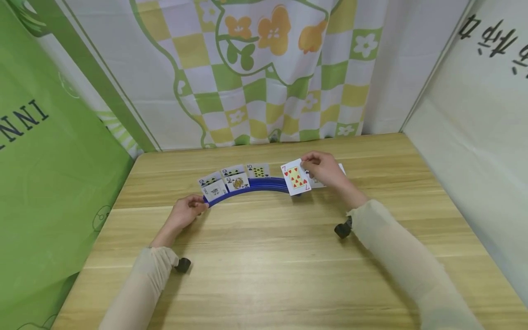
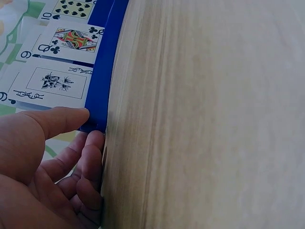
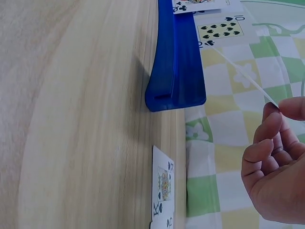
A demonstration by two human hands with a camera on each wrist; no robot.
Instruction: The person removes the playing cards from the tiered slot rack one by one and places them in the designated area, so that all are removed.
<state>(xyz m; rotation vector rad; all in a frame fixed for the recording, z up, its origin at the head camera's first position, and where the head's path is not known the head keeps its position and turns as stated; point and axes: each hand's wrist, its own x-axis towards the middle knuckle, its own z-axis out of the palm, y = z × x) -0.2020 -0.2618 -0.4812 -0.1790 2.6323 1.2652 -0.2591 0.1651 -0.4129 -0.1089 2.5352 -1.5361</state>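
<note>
A curved blue card holder [image 1: 264, 184] stands on the wooden table. At its left end, my left hand [image 1: 187, 212] pinches the tip between thumb and fingers. Upright in the holder are a joker [image 2: 55, 82] and a queen of clubs [image 2: 71, 42] in front. Behind them stand a ten of spades [image 1: 258, 171] and two more black-suited cards, partly covered. My right hand [image 1: 323, 170] pinches a seven of hearts [image 1: 295, 178] by its upper right corner, face toward me, in front of the holder's right end. The right wrist view shows that card edge-on, raised above the holder.
A king of spades [image 3: 163, 186] and another card lie on the table [image 1: 264, 256] beyond the holder's right end, partly behind my right hand in the head view. A checkered curtain [image 1: 264, 101] hangs along the back edge; a green cloth [image 1: 53, 151] hangs at left.
</note>
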